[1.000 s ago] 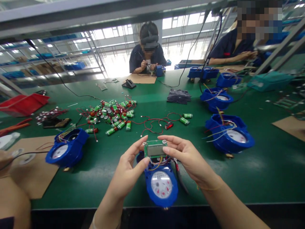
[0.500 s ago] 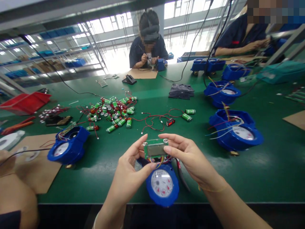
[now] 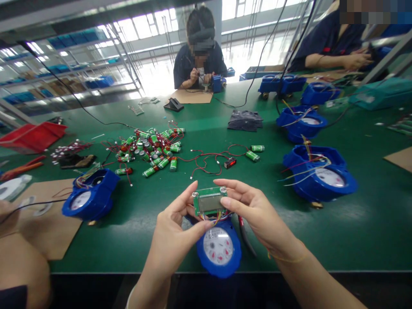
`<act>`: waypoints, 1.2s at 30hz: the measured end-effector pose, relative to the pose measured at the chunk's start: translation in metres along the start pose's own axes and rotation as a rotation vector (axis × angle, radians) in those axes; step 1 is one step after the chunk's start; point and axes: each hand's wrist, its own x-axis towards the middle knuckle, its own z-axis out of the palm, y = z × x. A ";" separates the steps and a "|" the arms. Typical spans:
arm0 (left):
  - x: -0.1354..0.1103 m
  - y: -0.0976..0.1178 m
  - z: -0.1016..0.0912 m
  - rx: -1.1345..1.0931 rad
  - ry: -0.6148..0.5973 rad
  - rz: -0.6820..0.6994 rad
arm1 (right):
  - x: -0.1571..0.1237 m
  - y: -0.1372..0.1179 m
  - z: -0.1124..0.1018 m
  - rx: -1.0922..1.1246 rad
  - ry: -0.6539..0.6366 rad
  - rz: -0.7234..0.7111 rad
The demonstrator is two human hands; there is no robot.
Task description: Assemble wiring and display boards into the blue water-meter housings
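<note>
Between my two hands is a green circuit board with a grey display (image 3: 210,203). My left hand (image 3: 180,221) grips its left side, the thumb lying low by the coloured wires (image 3: 216,216) at the board's lower edge. On the other side, my right hand (image 3: 249,204) holds the board with its thumb on the display's right end. Directly below sits a blue water meter (image 3: 203,264) with a round white dial (image 3: 218,246) facing up. The board hides the meter's upper part. A dark cable with a red end (image 3: 247,240) lies to the meter's right.
Green batteries with red wires (image 3: 154,148) are heaped beyond my left hand. A small red-lit display (image 3: 230,162) lies ahead. More blue meters stand at left (image 3: 92,197) and right (image 3: 320,176). A co-worker's arm (image 3: 22,257) is at left; a person (image 3: 200,60) sits opposite.
My hands keep the same hold on the board, with barely any movement. The whole view shifts slightly. The right-hand co-worker's hands have moved a little.
</note>
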 end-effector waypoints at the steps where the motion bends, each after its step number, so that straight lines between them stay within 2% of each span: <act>1: 0.000 0.000 0.000 0.001 0.001 0.001 | 0.000 0.000 0.000 0.003 -0.003 -0.003; 7: 0.000 0.001 0.001 -0.026 0.005 0.026 | -0.001 0.000 0.001 -0.022 0.002 -0.004; 15: 0.009 0.000 0.005 -0.089 0.100 0.033 | -0.003 0.001 -0.007 -0.097 0.052 -0.049; 18: 0.010 0.001 0.006 -0.126 0.119 0.025 | -0.009 0.001 -0.012 -0.198 0.082 -0.116; 23: 0.013 0.001 0.006 -0.121 0.173 0.018 | -0.021 0.006 -0.018 -0.562 0.035 -0.207; 25: 0.014 0.000 0.006 -0.091 0.181 0.012 | -0.024 0.009 -0.018 -0.672 0.058 -0.276; 29: 0.016 -0.002 0.005 -0.006 0.196 0.026 | -0.025 0.015 -0.018 -0.779 0.185 -0.461; 32: 0.017 -0.003 0.004 0.012 0.215 0.035 | -0.026 0.017 -0.018 -0.837 0.207 -0.581; 36: 0.019 -0.003 0.004 -0.032 0.280 0.046 | -0.026 0.018 -0.018 -0.804 0.215 -0.566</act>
